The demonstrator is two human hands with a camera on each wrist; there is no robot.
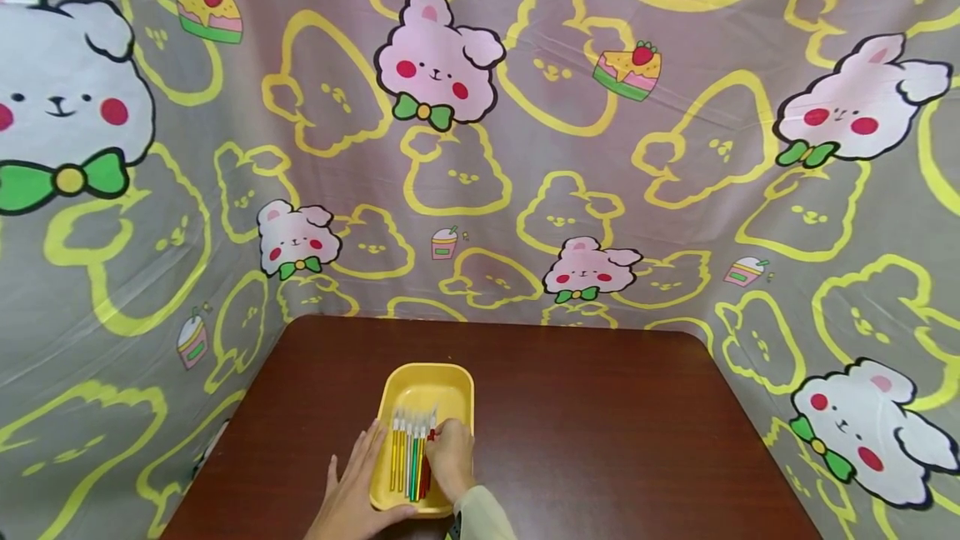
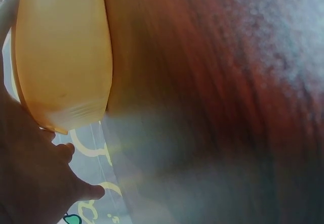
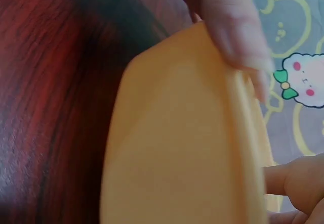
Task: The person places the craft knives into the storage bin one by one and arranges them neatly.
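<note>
A yellow tray (image 1: pixel 427 373) holds several craft knives (image 1: pixel 408 457) lying side by side, their pale tips toward the far end. Their slim metallic handles are gold, silver, green and red. My right hand (image 1: pixel 452 461) reaches into the tray's right side, its curled fingers pinching a red craft knife (image 1: pixel 432 435) at the end of the row. Part of that knife is hidden by the hand. My left hand (image 1: pixel 352 486) lies along the tray's left edge with fingers extended and thumb at the near rim. Both wrist views show the tray's outer wall (image 2: pixel 66 47) close up.
The tray stands on a dark brown wooden table (image 1: pixel 600 423), left of its middle. A patterned curtain (image 1: pixel 465 165) with rabbit faces and yellow outlines surrounds the table at the back and both sides.
</note>
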